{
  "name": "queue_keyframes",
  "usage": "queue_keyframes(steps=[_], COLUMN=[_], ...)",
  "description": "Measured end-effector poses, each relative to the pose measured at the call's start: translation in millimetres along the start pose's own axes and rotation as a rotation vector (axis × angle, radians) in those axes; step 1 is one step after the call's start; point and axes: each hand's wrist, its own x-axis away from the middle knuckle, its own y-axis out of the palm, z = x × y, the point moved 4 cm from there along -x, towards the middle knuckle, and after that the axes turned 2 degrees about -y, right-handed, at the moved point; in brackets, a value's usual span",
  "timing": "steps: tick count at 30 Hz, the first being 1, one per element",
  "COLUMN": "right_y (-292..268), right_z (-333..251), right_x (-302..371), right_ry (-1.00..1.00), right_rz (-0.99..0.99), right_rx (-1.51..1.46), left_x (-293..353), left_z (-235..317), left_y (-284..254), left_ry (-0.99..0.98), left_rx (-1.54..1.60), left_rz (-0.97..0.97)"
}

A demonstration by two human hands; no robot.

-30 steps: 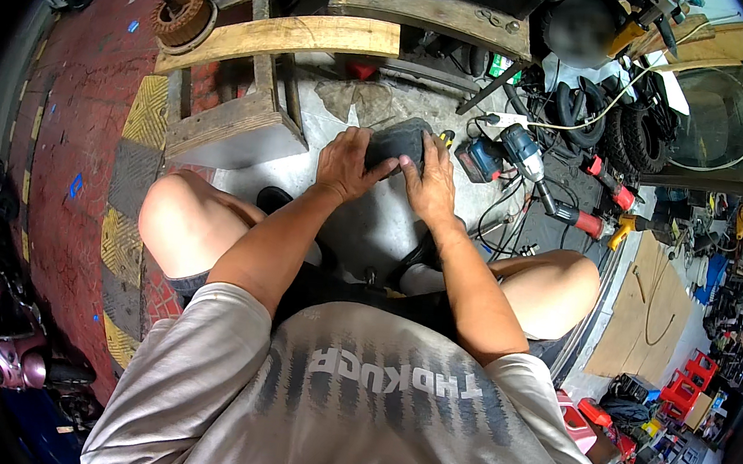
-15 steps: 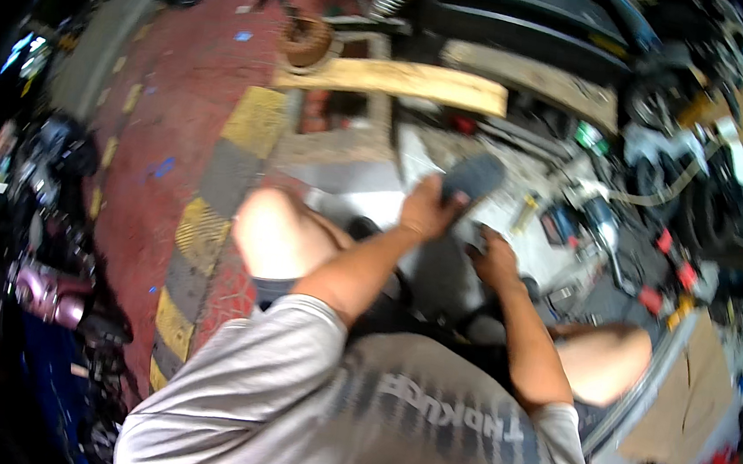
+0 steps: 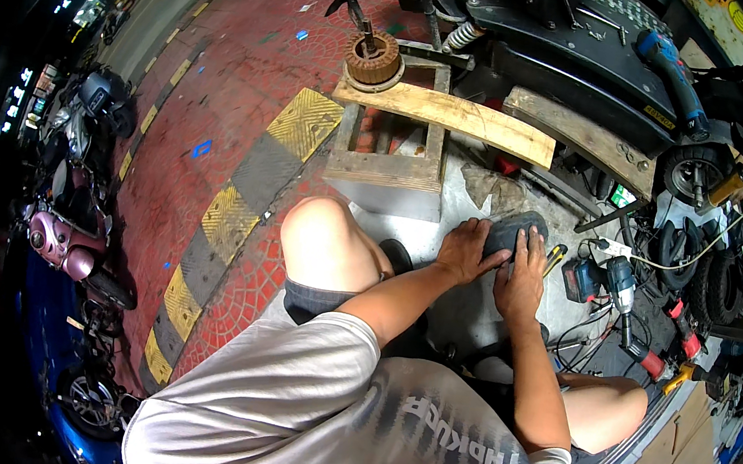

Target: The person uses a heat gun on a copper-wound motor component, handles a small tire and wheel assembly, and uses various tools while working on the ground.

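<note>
A dark grey, rounded, pad-like piece is held between my two hands, in front of my bent knees. My left hand grips its left side, the thumb reaching along the near edge. On its right side lie the nearly straight fingers of my right hand, pressed against the face. The exact kind of the piece cannot be made out, and its underside is hidden. Just right of my right fingers lies a yellow-and-black utility knife.
A wooden frame stands ahead, with a plank across it and a copper-wound motor stator on top. Right are a cordless impact wrench, cables and tyres. A yellow-and-black kerb and a pink scooter lie left.
My right hand, apart from the piece before, now touches it. My left hand and the piece have moved right and down in the picture; the whole view has shifted too.
</note>
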Motion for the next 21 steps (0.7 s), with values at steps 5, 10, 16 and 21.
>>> queue_keyframes(steps=[5,10,16,21], right_y=[1,6,1,-3], right_z=[0,-5,-4,16], right_x=[-4,-2,-1,-8], right_ry=[-0.044,-0.051,-0.031,-0.021], right_rz=[0.019,0.018,0.003,0.041], right_rx=[0.003,-0.03,-0.009,-0.117], left_x=[-3,-1,-6,-13], left_z=[-5,-14,-17,-11], left_y=[-3,0,-2,-7], left_ry=[0.02,0.005,-0.008,-0.065], left_rx=[0.009,0.013,0.008,0.123], left_rz=[0.032,0.04,-0.006,-0.015])
